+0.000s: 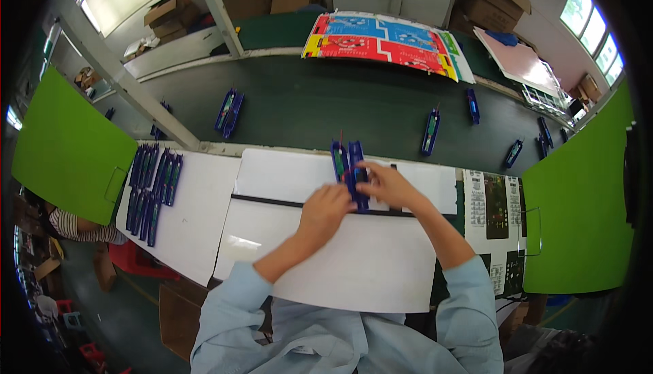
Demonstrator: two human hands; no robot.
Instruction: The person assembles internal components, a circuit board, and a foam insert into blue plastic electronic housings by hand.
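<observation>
In front of me on the white work surface lies an opened blue plastic casing, its two long halves side by side. A green circuit board sits in the left half, and a thin red wire sticks up from its far end. My left hand is closed around the near end of the casing, fingers bent over it. From the right, my right hand pinches the right half near its middle. My fingers hide part of both halves.
Several similar blue casings are lined up on a white board at left. More casings lie along the dark green bench beyond. Bright green panels stand at both sides. Printed sheets are stacked at the back. A person's striped sleeve shows at far left.
</observation>
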